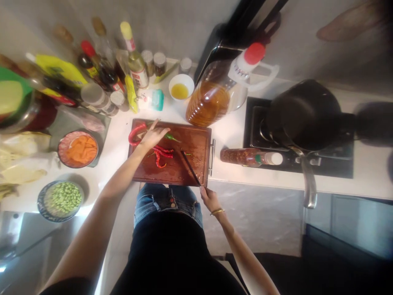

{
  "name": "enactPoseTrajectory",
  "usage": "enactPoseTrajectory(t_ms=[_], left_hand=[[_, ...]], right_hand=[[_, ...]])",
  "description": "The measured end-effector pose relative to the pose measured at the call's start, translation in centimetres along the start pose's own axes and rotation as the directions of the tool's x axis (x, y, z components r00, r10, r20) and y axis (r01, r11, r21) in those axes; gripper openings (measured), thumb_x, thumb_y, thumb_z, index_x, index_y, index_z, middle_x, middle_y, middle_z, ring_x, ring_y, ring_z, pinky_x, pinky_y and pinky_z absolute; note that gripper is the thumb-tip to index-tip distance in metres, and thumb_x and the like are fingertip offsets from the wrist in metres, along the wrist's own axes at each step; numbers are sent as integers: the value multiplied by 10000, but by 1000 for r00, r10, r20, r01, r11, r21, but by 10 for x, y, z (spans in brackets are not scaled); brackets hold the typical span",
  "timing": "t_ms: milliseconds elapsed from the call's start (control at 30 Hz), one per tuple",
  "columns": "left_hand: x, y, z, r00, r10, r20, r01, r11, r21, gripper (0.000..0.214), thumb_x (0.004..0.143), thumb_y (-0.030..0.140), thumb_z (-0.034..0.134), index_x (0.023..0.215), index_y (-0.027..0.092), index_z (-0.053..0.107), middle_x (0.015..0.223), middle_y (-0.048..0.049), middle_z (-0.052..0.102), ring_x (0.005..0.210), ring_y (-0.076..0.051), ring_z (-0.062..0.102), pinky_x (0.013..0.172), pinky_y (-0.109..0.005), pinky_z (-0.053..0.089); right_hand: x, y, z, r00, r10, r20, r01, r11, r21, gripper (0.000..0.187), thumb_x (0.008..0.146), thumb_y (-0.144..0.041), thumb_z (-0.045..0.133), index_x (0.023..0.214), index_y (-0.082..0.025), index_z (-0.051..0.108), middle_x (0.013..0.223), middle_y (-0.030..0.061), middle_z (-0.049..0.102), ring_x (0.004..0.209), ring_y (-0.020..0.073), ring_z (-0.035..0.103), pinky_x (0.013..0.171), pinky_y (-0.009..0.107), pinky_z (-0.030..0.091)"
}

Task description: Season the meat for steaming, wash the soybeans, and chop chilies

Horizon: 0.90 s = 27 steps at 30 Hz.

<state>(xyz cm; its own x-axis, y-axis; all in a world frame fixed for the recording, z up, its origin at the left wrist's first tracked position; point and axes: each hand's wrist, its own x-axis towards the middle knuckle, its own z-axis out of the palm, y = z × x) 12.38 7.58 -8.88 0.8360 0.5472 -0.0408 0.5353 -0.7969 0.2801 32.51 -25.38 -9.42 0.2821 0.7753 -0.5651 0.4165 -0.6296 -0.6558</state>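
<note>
The left arm stretches forward across the wooden cutting board [196, 143], and the left hand [152, 136] lies palm down on the red chilies [162, 152] beside a green chili [170, 137]. Its fingers are bent, but whether its grip pinches one cannot be told. The right hand [209, 199] stays low at the board's near edge with the wrist bent. Its grip is closed around a knife [190, 167], whose blade slants across the board on the tabletop [227, 131].

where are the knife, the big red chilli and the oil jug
knife [189, 166], head view, mid blade
big red chilli [133, 136], head view, curved body
oil jug [208, 102], head view, amber belly
</note>
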Motion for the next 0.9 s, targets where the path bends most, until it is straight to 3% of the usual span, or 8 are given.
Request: enactPoseTrajectory(t_ms=[100, 167, 267, 367, 533, 767, 900], left_hand=[[-8, 31, -12, 995, -85, -56, 84, 996, -16, 413, 918, 121, 466, 1329, 155, 483, 1219, -139, 660, 1127, -248, 636, 1030, -438, 457], [-24, 63, -12, 964, -254, -76, 250, 966, -61, 480, 911, 166, 513, 1380, 159, 415, 1174, -146, 677, 1009, -252, 688, 914, -402, 531], [-54, 112, 8, 878, -476, 55, 478, 861, -176, 562, 881, 218, 587, 1397, 170, 372, 993, -107, 730, 752, -231, 727, 717, -340, 580], [-72, 142, 42, 815, -565, 126, 573, 758, -312, 533, 852, 176, 611, 1347, 186, 413, 1005, -95, 735, 789, -232, 730, 715, -333, 585], [-74, 150, 79, 772, -636, 26, 581, 688, -435, 442, 850, 166, 595, 1271, 166, 458, 1010, -111, 728, 952, -249, 709, 830, -377, 574], [-80, 150, 92, 756, -641, -137, 520, 714, -470, 416, 832, 158, 609, 1228, 170, 482, 1001, -110, 707, 947, -240, 688, 812, -367, 574], [-81, 153, 94, 746, -642, -176, 522, 728, -443, 403, 843, 175, 611, 1228, 172, 492, 915, -91, 699, 923, -236, 676, 789, -358, 572]], right_hand=[[-2, 3, 3, 999, 26, -24, -24, 998, 61, 683, 813, -823, 218, 537, -229, 413, 480, 31, 504, 477, 142, 465, 491, 256, 358], [-4, 6, 4, 998, 55, -40, -51, 995, 91, 681, 824, -814, 215, 534, -227, 404, 476, 23, 488, 463, 131, 444, 486, 254, 352], [-5, 8, 3, 996, 65, -55, -60, 993, 98, 692, 829, -813, 194, 541, -222, 408, 481, 19, 483, 461, 124, 434, 489, 254, 349], [-6, 6, -2, 999, 31, -40, -29, 998, 54, 719, 807, -843, 174, 542, -219, 414, 478, 21, 480, 472, 125, 426, 495, 257, 346], [-4, 5, -15, 999, -23, 25, 24, 998, -52, 762, 761, -889, 153, 529, -215, 422, 446, 7, 433, 471, 115, 365, 486, 259, 318], [-2, 7, -32, 996, -43, 84, 55, 989, -137, 734, 795, -859, 167, 517, -222, 405, 455, 15, 447, 467, 119, 374, 497, 271, 316], [-1, 5, -39, 994, -43, 101, 58, 986, -156, 736, 793, -861, 155, 511, -227, 400, 454, 23, 463, 469, 122, 366, 497, 275, 329]])
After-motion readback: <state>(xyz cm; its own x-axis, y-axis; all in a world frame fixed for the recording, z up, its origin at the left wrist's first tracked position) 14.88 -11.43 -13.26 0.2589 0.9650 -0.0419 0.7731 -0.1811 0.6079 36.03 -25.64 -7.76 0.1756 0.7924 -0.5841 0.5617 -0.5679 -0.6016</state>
